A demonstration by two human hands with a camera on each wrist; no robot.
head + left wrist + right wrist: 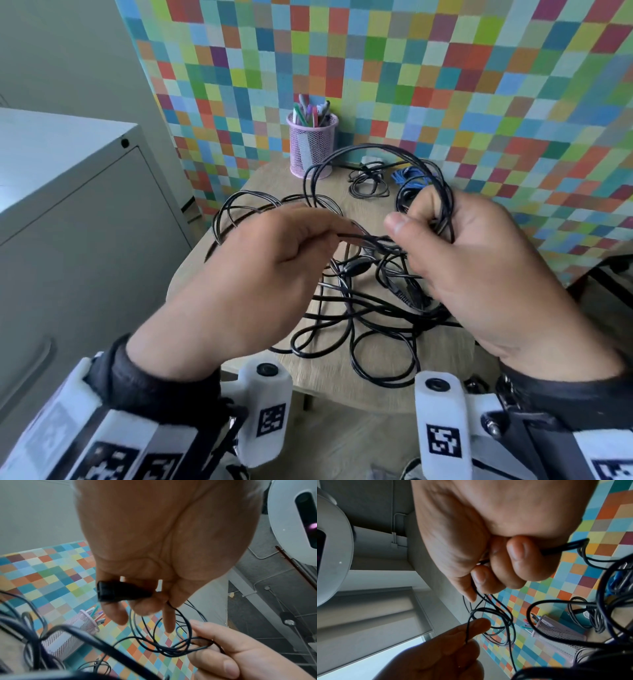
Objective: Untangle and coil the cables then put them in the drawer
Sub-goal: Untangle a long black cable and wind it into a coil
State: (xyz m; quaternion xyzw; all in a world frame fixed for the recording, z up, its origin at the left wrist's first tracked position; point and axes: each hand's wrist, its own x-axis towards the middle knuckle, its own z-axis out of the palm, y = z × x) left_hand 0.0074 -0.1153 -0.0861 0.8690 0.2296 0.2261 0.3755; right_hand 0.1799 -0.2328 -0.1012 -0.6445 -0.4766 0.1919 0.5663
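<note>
A tangle of black cables (363,308) lies on a small wooden table (442,370). My left hand (337,233) hovers over it and pinches one thin black strand between thumb and fingers. In the left wrist view, the left hand (145,609) also holds a black plug (120,592) against its fingers. My right hand (414,222) has its fingers curled round several raised loops of the same black cable (376,150). The right wrist view shows the right hand (496,566) gripping those strands. The drawer cabinet (68,212) stands at the left, its drawers closed.
A pink mesh pen cup (311,147) stands at the table's far edge. A blue cable bundle (411,176) and a small dark coiled cable (368,183) lie behind my hands. A checkered colourful cloth (479,85) hangs behind the table.
</note>
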